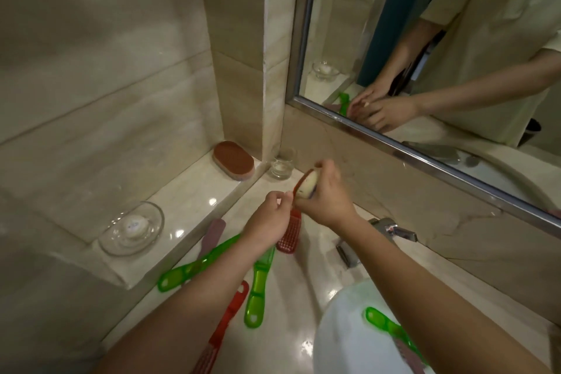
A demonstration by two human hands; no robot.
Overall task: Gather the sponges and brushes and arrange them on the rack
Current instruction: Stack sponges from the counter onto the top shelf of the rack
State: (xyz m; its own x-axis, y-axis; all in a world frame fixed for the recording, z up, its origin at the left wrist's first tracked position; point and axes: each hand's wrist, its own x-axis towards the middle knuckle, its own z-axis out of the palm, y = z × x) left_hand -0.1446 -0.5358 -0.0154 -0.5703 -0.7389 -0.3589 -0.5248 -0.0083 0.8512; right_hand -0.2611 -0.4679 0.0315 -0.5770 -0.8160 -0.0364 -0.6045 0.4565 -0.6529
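Gathering step, head view. The right hand [326, 200] gripped an oval cream sponge with a rust-red scouring face [307, 186], fingers curled round its body, raised just in front of the clear glass tumbler [282, 165]. The left hand [268, 215], fingers curled, appeared to pinch the sponge's lower tip, though blur left that contact uncertain. A second oval rust-topped sponge [233, 161] lay on the pale marble ledge [188, 191] just left of the tumbler. A short red plastic bristle brush [288, 235] lay on the surface [291, 297] in front of the tumbler, beneath both hands. No rack was in view. Done well, the step probably called for passing the sponge wholly to one hand, freeing the other to collect the pieces left lying.
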